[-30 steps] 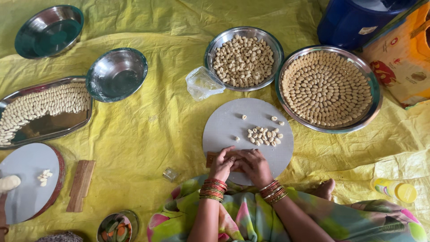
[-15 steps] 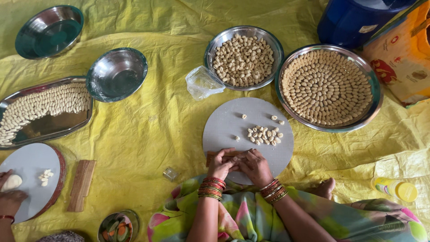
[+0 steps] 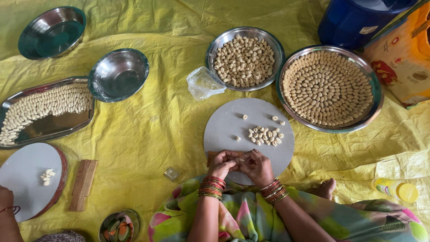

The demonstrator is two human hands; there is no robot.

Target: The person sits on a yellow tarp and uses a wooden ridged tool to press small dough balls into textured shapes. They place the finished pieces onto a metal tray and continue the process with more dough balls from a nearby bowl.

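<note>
- Hands meet over the near edge of a round grey board: the left hand and right hand are curled together, fingertips pinching a small pale dough piece between them; bangles ring both wrists.
- Just under the hands, a ridged wooden comb lies on the board, mostly hidden.
- Farther out on the board sits a small heap of shaped pieces, with a few strays beside it.
- Beyond the board, a steel bowl holds loose pieces, and a wide steel tray to its right holds pieces laid in rings.
- A crumpled clear plastic bag lies just left of the bowl.
- Everything rests on a yellow sheet spread on the floor.
- At far left are an oblong tray of pieces, two empty steel bowls, a second grey board and a second wooden comb.
- Another person's hand shows at the lower left edge.
</note>
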